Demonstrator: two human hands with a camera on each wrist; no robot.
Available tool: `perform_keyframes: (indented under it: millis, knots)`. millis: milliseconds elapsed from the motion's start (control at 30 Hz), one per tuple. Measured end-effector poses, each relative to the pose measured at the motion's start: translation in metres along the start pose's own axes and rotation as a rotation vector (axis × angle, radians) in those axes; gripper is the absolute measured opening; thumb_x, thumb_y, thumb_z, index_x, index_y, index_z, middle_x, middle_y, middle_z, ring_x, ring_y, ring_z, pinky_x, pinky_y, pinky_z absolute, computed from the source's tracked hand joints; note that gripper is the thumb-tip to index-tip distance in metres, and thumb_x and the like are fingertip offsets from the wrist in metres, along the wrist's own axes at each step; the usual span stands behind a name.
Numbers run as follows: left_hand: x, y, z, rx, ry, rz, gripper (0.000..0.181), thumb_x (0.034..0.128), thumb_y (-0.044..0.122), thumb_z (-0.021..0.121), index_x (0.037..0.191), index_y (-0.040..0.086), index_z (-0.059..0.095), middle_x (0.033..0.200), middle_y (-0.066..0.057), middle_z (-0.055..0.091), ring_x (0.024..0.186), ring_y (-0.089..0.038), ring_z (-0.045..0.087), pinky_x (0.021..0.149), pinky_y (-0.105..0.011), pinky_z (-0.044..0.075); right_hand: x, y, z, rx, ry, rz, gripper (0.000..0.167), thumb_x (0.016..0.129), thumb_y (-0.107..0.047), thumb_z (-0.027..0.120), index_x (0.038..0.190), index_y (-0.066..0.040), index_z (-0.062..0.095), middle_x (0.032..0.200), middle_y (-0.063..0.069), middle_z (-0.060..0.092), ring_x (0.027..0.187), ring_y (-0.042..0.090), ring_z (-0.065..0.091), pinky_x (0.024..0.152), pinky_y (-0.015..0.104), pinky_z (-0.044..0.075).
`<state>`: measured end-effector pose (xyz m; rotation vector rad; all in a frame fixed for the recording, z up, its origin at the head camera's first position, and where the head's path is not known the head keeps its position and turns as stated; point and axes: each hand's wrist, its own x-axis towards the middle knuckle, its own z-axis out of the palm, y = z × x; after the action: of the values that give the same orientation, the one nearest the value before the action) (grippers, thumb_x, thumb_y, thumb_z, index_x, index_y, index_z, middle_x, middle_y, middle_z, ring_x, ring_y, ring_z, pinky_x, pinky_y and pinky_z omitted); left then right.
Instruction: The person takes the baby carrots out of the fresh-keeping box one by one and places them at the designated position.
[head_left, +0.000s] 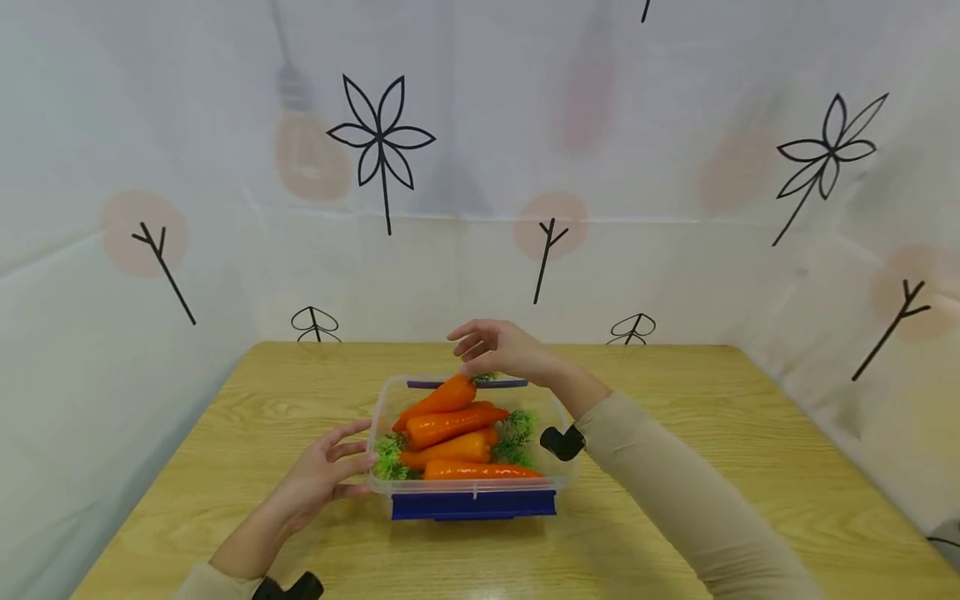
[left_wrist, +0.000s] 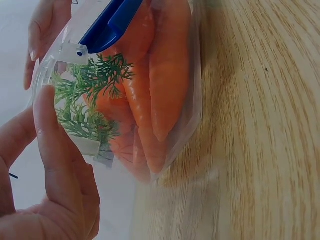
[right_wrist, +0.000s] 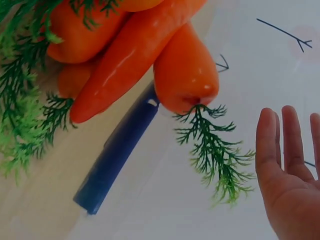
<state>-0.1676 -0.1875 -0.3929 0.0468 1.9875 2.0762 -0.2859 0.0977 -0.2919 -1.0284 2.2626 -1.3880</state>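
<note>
Head view: relaxed hands at left and far edges of container, tabletop room either side

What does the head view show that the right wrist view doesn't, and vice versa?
Only the head view: the left hand at the left side of the clear container, the right sleeve and the near blue latch.

Only the right wrist view: the full green sprig on the top carrot; the head view catches only part.

Both: right hand, carrots, far blue latch, patterned white backdrop.
</note>
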Motion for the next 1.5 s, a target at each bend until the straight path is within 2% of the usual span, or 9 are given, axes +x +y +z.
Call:
perform_keyframes:
  millis: [167,333,500,633,767,867,1033,1267,1500]
  knots:
    - [0.001,0.001,0.000,-0.005,-0.002,-0.004,0.067,0.0896,0.014,0.064,0.144,0.004,0.026,0.138,-0.028,0.030,0.099,-0.023,0.058,0.076,-0.035,0.055,0.010,-0.004,0.007,-0.014,-0.027,-0.038,0.044,0.085,-0.006,0.068,0.127,-0.008,0.055,0.113,0.009,0.059,0.108,0.023,0.055,0.089,0.034,0.049]
    - [0.001,0.000,-0.001,-0.003,0.001,-0.002,0.068,0.0891,0.015,0.065,0.144,0.004,0.027,0.138,-0.028,0.030,0.099,-0.023,0.058,0.075,-0.035,0.055,0.019,-0.003,0.012,-0.095,-0.060,-0.064,0.043,0.084,-0.005,0.068,0.125,-0.005,0.055,0.114,0.012,0.060,0.108,0.026,0.055,0.092,0.038,0.047]
    - [0.001,-0.001,-0.001,-0.005,0.000,0.000,0.068,0.0891,0.015,0.065,0.144,0.004,0.027,0.137,-0.027,0.031,0.099,-0.023,0.058,0.076,-0.036,0.055,0.027,0.007,0.015,-0.229,-0.097,-0.033,0.040,0.084,-0.004,0.068,0.122,-0.007,0.057,0.115,0.010,0.059,0.108,0.025,0.054,0.092,0.037,0.047]
    - [0.002,-0.001,-0.001,-0.009,-0.001,-0.001,0.068,0.0888,0.016,0.065,0.144,0.004,0.027,0.138,-0.028,0.030,0.099,-0.023,0.058,0.075,-0.036,0.055,0.028,0.014,0.016,-0.322,-0.196,0.023,0.038,0.085,-0.002,0.066,0.122,-0.007,0.058,0.120,0.008,0.056,0.111,0.026,0.052,0.090,0.033,0.048]
    - [0.002,-0.002,-0.002,-0.015,-0.003,0.003,0.068,0.0887,0.016,0.066,0.144,0.004,0.027,0.137,-0.027,0.031,0.099,-0.023,0.058,0.075,-0.035,0.055,0.027,0.017,0.018,-0.455,-0.298,0.004,0.037,0.083,0.002,0.066,0.119,-0.006,0.060,0.120,0.008,0.057,0.112,0.026,0.051,0.093,0.036,0.046]
    - [0.002,-0.002,-0.002,-0.017,-0.003,0.007,0.068,0.0886,0.015,0.066,0.144,0.003,0.027,0.136,-0.027,0.032,0.098,-0.023,0.058,0.075,-0.034,0.055,0.026,0.018,0.020,-0.562,-0.333,-0.027,0.037,0.080,0.005,0.068,0.115,-0.006,0.062,0.116,0.007,0.058,0.110,0.026,0.052,0.094,0.036,0.045]
    - [0.002,-0.003,-0.002,-0.019,-0.010,0.005,0.069,0.0886,0.015,0.066,0.144,0.003,0.026,0.137,-0.027,0.031,0.098,-0.023,0.058,0.074,-0.034,0.055,0.021,0.018,0.019,-0.692,-0.373,-0.023,0.043,0.076,0.011,0.065,0.116,-0.007,0.062,0.119,0.007,0.056,0.110,0.024,0.051,0.093,0.033,0.044]
    - [0.002,-0.003,-0.002,-0.025,-0.002,0.003,0.068,0.0884,0.015,0.066,0.144,0.004,0.028,0.136,-0.027,0.031,0.098,-0.023,0.058,0.074,-0.034,0.055,0.018,0.017,0.016,-0.711,-0.394,-0.020,0.050,0.075,0.017,0.057,0.120,-0.006,0.061,0.121,0.010,0.054,0.108,0.025,0.051,0.086,0.030,0.048]
    - [0.002,-0.001,0.000,-0.019,0.005,0.004,0.069,0.0877,0.016,0.067,0.143,0.003,0.028,0.136,-0.027,0.033,0.098,-0.024,0.058,0.074,-0.035,0.055,0.018,0.014,0.016,-0.724,-0.369,0.012,0.052,0.073,0.013,0.063,0.120,-0.009,0.060,0.121,0.008,0.054,0.105,0.024,0.050,0.079,0.029,0.049]
